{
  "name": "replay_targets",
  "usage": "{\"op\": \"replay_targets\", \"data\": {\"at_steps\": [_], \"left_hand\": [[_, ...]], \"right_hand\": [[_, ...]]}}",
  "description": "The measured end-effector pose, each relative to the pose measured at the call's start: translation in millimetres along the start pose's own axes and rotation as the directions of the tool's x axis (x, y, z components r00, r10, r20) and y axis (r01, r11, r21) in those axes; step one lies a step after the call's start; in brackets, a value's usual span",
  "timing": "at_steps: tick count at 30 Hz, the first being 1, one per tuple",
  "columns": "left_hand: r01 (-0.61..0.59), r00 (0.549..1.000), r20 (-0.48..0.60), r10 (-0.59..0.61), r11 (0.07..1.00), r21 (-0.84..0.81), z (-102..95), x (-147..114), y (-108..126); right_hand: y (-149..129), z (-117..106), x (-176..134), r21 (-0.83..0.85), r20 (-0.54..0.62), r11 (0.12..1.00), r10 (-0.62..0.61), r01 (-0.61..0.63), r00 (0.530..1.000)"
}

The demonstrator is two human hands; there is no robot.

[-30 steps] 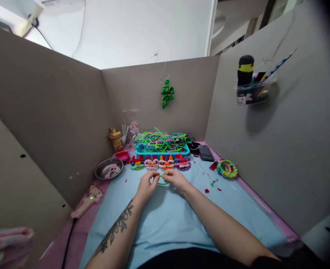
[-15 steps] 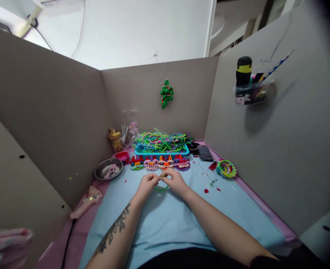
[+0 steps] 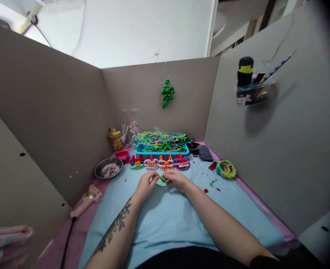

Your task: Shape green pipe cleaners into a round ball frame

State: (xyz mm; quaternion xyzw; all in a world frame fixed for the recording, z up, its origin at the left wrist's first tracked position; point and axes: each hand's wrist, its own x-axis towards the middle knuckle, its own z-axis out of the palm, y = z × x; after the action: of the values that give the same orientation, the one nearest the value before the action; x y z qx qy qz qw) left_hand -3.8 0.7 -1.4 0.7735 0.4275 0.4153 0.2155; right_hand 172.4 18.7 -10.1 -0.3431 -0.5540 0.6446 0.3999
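Left hand (image 3: 147,184) and right hand (image 3: 177,180) pinching a green pipe cleaner (image 3: 162,186) from opposite sides, presumably to keep its bend steady

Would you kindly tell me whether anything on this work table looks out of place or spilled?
Small red scraps lie loose on the blue cloth, off to the right of the right hand, like stray offcuts. The cloth is also creased along its near side rather than flat. Nothing looks clearly damaged.
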Motion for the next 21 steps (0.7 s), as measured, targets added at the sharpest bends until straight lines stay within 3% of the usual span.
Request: {"op": "replay_targets", "data": {"at_steps": [6,9,12,15,18,21], "left_hand": [[-0.173,0.985,0.051,0.166,0.964,0.203,-1.0,-3.1,1.6],[-0.190,0.982,0.057,0.182,0.954,0.232,-1.5,-3.6,3.2],[-0.149,0.989,0.046,0.142,0.963,0.224,-0.3,-3.6,3.6],[-0.057,0.998,0.025,0.053,0.986,0.159,3.4,-2.5,2.0],[0.097,0.995,0.006,-0.097,0.995,-0.015,8.6,-0.5,0.6],[0.305,0.952,0.057,-0.301,0.914,-0.266,12.9,1.3,0.8]], "right_hand": [[-5.0,5.5,-6.7,0.069,0.147,0.984,0.152,-0.164,0.977],[-1.9,5.4,-4.2,-0.056,0.113,0.994,0.102,-0.096,0.988],[1.8,3.8,-0.9,-0.279,0.021,0.960,-0.024,0.029,0.999],[2.1,3.6,-0.6,-0.536,-0.050,0.827,-0.232,0.170,0.971],[0.0,5.9,-3.9,-0.741,-0.004,0.600,-0.453,0.302,0.892],[-1.4,10.0,-7.9,-0.857,0.046,0.410,-0.543,0.313,0.838]]}}
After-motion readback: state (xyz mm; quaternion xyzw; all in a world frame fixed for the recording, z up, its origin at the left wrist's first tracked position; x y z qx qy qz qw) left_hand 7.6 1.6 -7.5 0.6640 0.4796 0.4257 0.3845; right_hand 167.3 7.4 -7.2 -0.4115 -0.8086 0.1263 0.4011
